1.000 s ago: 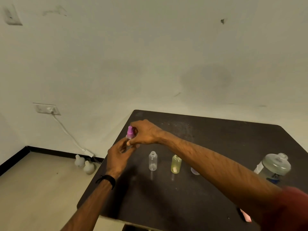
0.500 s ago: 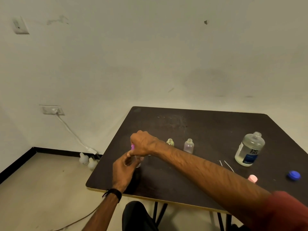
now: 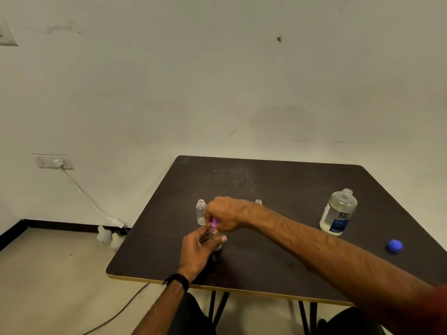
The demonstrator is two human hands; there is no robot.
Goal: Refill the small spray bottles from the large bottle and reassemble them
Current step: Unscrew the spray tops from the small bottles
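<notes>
The dark table [image 3: 278, 274] takes up most of the view, and more of it shows now than a second ago, because the head has pulled back and turned. The big bottle [image 3: 338, 212] now stands in plain view on the right side, upright, with no cap on and clear liquid inside. Its blue cap [image 3: 394, 245] lies near it, closer to the table's right edge.

The two hands have stayed together the whole time. They have come down from up in the air to low over the table, near the front left corner. The left hand [image 3: 198, 252] holds a small clear bottle [image 3: 215, 240] from below, with its fingers curled around the bottle. The right hand [image 3: 227, 213] reaches over from the right, and its fingers pinch the pink spray top [image 3: 213, 223] that sits on that bottle. The pink top looks blurry, so it may be turning.

Two more small bottles stand open behind the hands. One empty small bottle [image 3: 201, 212] is just to the left of the right hand. Only the neck of the other small bottle [image 3: 258, 202] peeks over the right wrist.

I think the person is taking the pink top off or screwing it on, but I cannot tell which. The two open bottles still need tops.
</notes>
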